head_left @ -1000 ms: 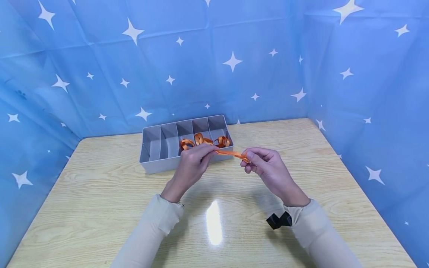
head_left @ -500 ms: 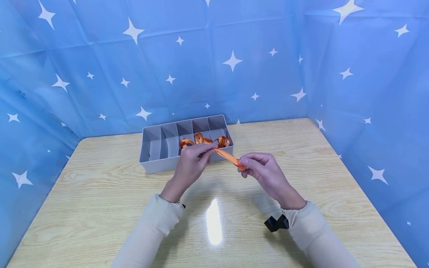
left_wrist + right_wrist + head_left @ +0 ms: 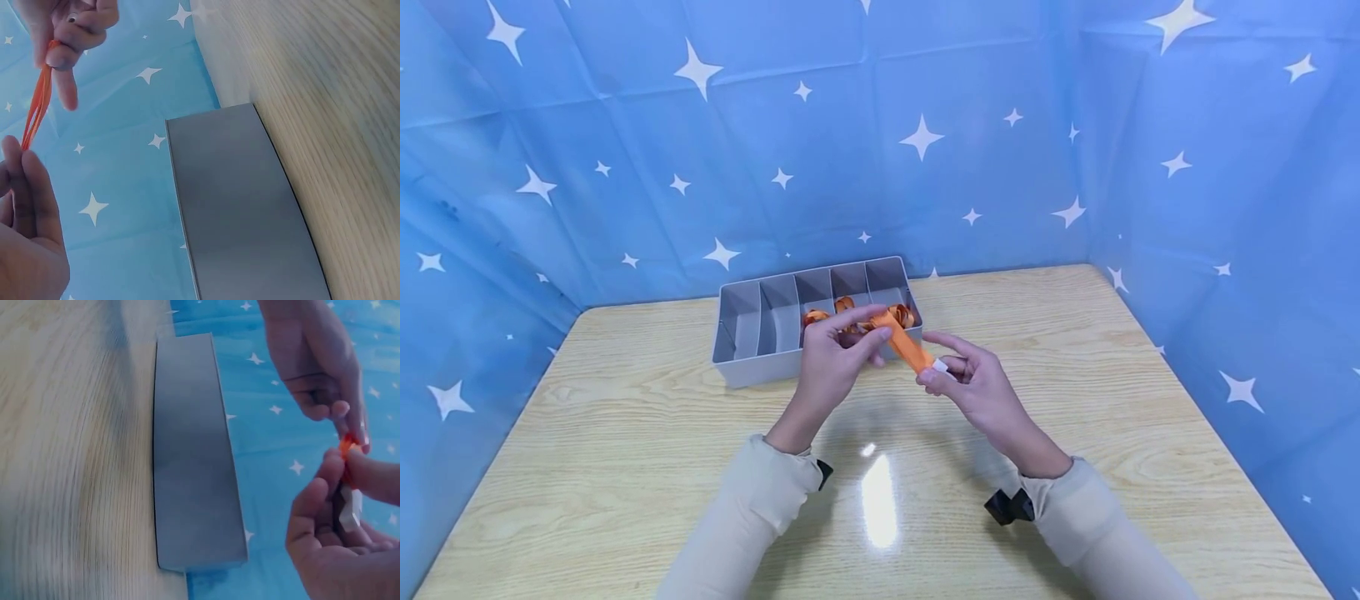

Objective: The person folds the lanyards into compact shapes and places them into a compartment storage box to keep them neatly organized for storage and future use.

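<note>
An orange ribbon (image 3: 907,343), gathered in flat layers, stretches between my two hands in front of the box. My left hand (image 3: 833,354) pinches its upper end between thumb and fingers. The lower end is pinched by my right hand (image 3: 983,393), where a small white piece (image 3: 351,509) sticks out beside the ribbon. In the left wrist view the ribbon strands (image 3: 39,106) run as a narrow bundle from one hand to the other. Behind the hands, coiled orange ribbons (image 3: 901,315) lie in the right-hand compartments of the grey box (image 3: 760,370), partly hidden by my left hand.
The divided box stands at the back of the wooden table (image 3: 625,450), close to a blue curtain (image 3: 850,125) with white stars. Its left compartments show bare bottoms. Black wrist mounts (image 3: 1009,507) stick out from the sleeves.
My right hand has moved down and left, tilting the ribbon from nearly level to a steeper slant. The ribbon's broad face now shows, and the white piece has come into view.
</note>
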Available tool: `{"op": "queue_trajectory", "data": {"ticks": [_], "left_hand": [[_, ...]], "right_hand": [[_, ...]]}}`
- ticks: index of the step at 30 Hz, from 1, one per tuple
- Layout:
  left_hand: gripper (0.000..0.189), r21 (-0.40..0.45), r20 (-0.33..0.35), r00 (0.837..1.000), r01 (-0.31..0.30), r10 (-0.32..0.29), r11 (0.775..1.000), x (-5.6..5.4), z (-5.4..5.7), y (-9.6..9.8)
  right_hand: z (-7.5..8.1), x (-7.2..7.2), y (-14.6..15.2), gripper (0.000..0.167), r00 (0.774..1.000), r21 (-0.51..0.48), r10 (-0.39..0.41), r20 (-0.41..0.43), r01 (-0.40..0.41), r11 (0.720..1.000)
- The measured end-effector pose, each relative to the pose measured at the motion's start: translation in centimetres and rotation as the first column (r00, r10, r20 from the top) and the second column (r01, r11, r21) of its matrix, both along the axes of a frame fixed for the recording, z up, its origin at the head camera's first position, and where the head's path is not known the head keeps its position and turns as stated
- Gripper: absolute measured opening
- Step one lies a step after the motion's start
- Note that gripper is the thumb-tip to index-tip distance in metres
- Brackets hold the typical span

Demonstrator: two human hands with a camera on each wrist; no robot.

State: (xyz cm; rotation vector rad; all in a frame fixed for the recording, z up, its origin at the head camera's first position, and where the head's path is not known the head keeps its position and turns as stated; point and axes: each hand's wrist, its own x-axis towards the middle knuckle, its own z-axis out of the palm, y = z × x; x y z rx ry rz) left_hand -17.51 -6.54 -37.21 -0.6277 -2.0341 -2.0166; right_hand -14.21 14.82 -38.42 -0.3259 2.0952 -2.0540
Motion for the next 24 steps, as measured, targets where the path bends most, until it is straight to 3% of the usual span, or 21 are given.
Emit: {"op": "queue_trajectory", "data": {"ticks": [7,13,17,24], "left_hand": [[0.018,-0.075,-0.020,0.999,0.041,-0.043,0.996,-0.1,0.4,0.1],[0.017,-0.123,-0.002,0.995,0.103,-0.104,0.987,-0.3,0.8,0.0],[0.018,-0.103,0.030,0.992,0.122,-0.120,0.987,-0.3,1.1,0.0],[0.017,-0.085,0.082,0.995,0.065,-0.058,0.994,-0.4,1.1,0.0]], "right_hand": [[-0.2,-0.2,0.0,0.052,0.987,0.107,0.159,0.037,-0.162,0.981],[-0.4,-0.1,0.2,0.048,0.956,0.069,0.293,0.026,-0.294,0.953],[-0.4,-0.1,0.2,0.049,0.949,0.041,0.314,0.037,-0.315,0.948],[-0.4,0.1,-0.1,0.047,0.965,-0.019,0.262,0.022,-0.261,0.965]]}}
